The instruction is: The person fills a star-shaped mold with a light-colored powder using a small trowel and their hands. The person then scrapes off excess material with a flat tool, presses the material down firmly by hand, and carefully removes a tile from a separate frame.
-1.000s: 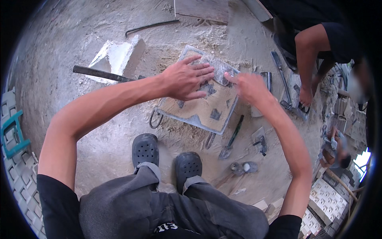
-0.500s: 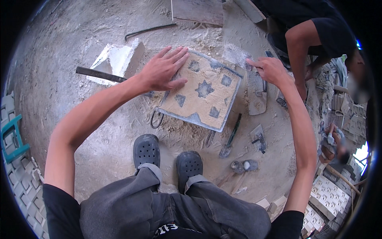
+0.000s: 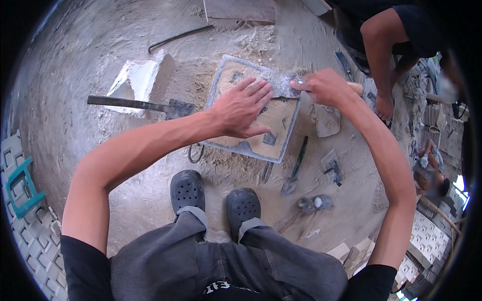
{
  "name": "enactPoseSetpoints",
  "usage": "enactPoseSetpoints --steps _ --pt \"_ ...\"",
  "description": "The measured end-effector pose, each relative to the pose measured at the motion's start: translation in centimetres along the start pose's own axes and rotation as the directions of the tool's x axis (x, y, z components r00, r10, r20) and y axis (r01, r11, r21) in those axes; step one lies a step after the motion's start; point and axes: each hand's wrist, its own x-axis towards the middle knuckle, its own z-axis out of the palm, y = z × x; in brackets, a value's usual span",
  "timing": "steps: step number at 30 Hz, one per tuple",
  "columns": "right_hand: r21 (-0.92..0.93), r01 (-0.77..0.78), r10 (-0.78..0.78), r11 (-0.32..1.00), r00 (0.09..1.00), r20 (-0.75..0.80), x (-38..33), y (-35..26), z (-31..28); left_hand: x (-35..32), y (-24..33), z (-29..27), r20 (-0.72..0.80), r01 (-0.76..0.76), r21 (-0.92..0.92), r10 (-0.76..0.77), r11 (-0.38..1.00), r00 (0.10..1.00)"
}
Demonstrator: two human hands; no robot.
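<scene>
Between my arms lies a square grey-edged mould (image 3: pixel 287 131) on the ground, its top coated in tan powder with dark geometric shapes showing through. My left hand (image 3: pixel 245 109) is open, palm down over the middle of the mould, fingers spread; it hides the central star shape. Whether the palm presses on the powder I cannot tell. My right hand (image 3: pixel 325 89) is closed around the wooden handle of a trowel (image 3: pixel 283 84). The flat dusty blade lies over the mould's upper right part, near my left fingertips.
A white block (image 3: pixel 150 80) and a flat metal bar (image 3: pixel 125 103) lie left. Near my feet are a green-handled tool (image 3: pixel 299 158), a small trowel (image 3: pixel 333 168) and a hammer (image 3: pixel 316 203). Another person (image 3: pixel 386 40) crouches at upper right. A teal stool (image 3: pixel 24 188) stands far left.
My left hand has slid from the mould's left edge right to its middle. My right hand has brought the trowel blade left and down, onto the mould's upper right.
</scene>
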Motion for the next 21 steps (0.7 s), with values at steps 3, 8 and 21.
enactPoseSetpoints --steps 3,8,21 --pt "0.012 -0.007 0.007 1.0 1.0 0.008 -0.6 0.6 0.2 0.7 0.1 0.3 -0.016 -0.016 0.052 0.017 0.998 1.0" --pt "-0.025 -0.07 0.072 0.997 0.995 0.073 -3.0 1.8 0.4 0.7 1.1 -0.2 0.015 -0.048 -0.034 0.049 0.998 0.999" --pt "0.14 -0.229 0.24 0.963 0.968 -0.074 -6.3 -0.7 -1.9 -4.9 1.3 -1.5 -0.07 -0.216 -0.134 0.208 0.967 0.976"
